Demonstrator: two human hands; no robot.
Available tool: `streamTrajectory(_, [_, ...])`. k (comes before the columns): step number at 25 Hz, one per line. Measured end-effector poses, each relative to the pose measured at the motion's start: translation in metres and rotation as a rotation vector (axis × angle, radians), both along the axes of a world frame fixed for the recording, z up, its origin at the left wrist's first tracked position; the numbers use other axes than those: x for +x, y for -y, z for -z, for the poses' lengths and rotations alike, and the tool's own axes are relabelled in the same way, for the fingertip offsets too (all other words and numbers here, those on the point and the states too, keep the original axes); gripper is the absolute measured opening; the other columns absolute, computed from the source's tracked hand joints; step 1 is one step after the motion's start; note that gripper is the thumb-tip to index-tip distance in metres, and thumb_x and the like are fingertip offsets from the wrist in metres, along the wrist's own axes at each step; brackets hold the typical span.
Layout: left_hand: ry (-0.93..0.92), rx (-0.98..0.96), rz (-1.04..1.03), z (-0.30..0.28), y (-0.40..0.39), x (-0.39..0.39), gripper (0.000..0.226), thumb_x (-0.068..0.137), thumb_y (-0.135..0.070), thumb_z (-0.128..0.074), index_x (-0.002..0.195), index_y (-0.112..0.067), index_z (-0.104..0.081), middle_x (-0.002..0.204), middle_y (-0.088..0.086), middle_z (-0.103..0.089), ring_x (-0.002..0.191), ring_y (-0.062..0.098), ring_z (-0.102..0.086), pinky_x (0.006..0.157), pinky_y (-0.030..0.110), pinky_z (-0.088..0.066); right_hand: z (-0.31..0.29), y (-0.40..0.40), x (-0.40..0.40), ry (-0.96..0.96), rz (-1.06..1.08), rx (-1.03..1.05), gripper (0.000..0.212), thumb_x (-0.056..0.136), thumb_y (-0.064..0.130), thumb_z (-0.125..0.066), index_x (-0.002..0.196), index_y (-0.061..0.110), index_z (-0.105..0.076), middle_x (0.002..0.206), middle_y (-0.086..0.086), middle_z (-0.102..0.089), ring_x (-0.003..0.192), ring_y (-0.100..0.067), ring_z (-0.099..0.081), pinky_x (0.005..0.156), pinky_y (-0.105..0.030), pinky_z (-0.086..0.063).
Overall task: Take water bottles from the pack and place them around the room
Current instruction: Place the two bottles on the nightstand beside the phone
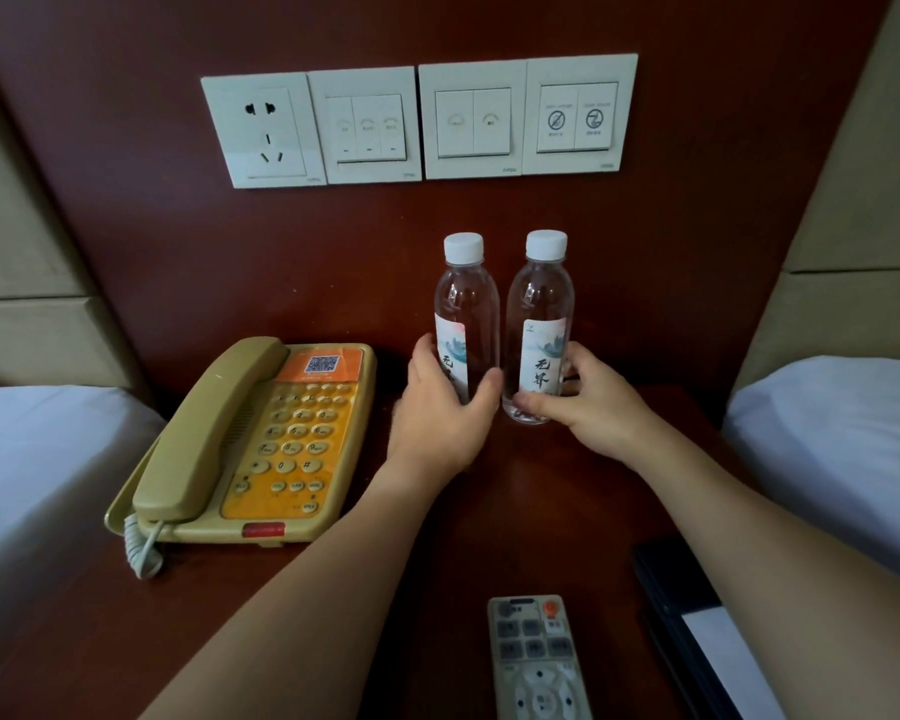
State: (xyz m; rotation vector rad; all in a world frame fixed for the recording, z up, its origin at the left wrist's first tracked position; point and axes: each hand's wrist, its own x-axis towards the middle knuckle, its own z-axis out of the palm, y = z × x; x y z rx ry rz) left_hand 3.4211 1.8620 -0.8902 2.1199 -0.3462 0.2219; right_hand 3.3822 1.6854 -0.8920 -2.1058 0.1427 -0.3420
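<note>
Dark nightstand (567, 491): hands each grip one upright, clear, white-capped, labelled left bottle (466, 309), right bottle (540, 324).

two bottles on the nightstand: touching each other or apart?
Apart. The head view shows a thin strip of dark wood between the left bottle and the right bottle, running down to the left hand thumb.

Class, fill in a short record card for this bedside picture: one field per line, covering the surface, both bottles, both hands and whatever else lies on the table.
Surface: dark wooden nightstand between two beds
Left bottle: upright, white cap, gripped low by left hand
Right bottle: upright, white cap, gripped low by right hand
Bottle spacing: side by side, nearly touching
Telephone: left of the bottles, handset on cradle
Remote control: near front edge
Wall: socket and switch panels above bottles
</note>
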Motion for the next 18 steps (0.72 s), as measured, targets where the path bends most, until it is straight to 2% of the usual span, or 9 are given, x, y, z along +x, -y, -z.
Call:
streamTrajectory(3, [-0.041,0.04,0.033,0.003,-0.004,0.001,0.048,0.086,-0.042,-0.065,0.126,-0.028,-0.043,0.109,-0.009,-0.067,0.103,0.018,-0.067,0.088,0.04,-0.054,-0.001,-0.002,-0.001,0.015,-0.001,-0.011,0.053,0.072,0.036,-0.083,0.111,0.048,-0.05,0.102,0.019,-0.066,0.095,0.001,-0.063,0.087,-0.029,-0.05])
streamTrajectory(5, [-0.008,0.014,-0.013,0.003,-0.002,0.004,0.052,0.081,-0.044,-0.073,0.122,-0.028,-0.046,0.109,-0.009,-0.068,0.1,0.015,-0.068,0.085,0.04,-0.057,0.0,-0.003,-0.001,0.023,0.001,-0.023,0.053,0.072,0.036,-0.083,0.11,0.05,-0.049,0.1,0.021,-0.066,0.092,0.002,-0.064,0.084,-0.027,-0.049])
streamTrajectory(7, [0.011,-0.001,-0.063,0.003,0.0,0.007,0.066,0.074,-0.052,-0.077,0.126,-0.03,-0.043,0.116,-0.008,-0.068,0.105,0.016,-0.067,0.089,0.045,-0.056,0.0,-0.005,0.0,0.023,0.007,-0.04,0.053,0.072,0.039,-0.082,0.11,0.051,-0.047,0.1,0.023,-0.066,0.093,0.001,-0.064,0.086,-0.03,-0.051])
streamTrajectory(10, [0.021,-0.014,-0.068,0.007,0.0,0.013,0.076,0.066,-0.065,-0.072,0.128,-0.036,-0.039,0.119,-0.009,-0.068,0.109,0.015,-0.066,0.094,0.048,-0.053,0.0,-0.006,0.003,0.021,0.032,-0.068,0.056,0.07,0.046,-0.08,0.113,0.052,-0.046,0.103,0.021,-0.066,0.097,-0.004,-0.066,0.093,-0.038,-0.052])
streamTrajectory(14, [-0.017,-0.034,-0.046,0.009,0.0,0.015,0.067,0.072,-0.06,-0.074,0.12,-0.031,-0.039,0.119,-0.007,-0.07,0.107,0.018,-0.068,0.093,0.049,-0.053,0.0,-0.007,0.005,-0.011,0.036,-0.088,0.066,0.066,0.055,-0.076,0.124,0.049,-0.047,0.107,0.022,-0.066,0.1,-0.005,-0.065,0.095,-0.043,-0.052])
streamTrajectory(18, [-0.006,-0.049,-0.041,0.012,-0.001,0.017,0.062,0.075,-0.057,-0.075,0.118,-0.03,-0.04,0.114,-0.01,-0.07,0.105,0.017,-0.068,0.09,0.047,-0.055,-0.001,-0.01,0.007,-0.021,0.024,-0.123,0.068,0.068,0.056,-0.074,0.128,0.046,-0.044,0.111,0.023,-0.063,0.102,-0.005,-0.064,0.096,-0.044,-0.051])
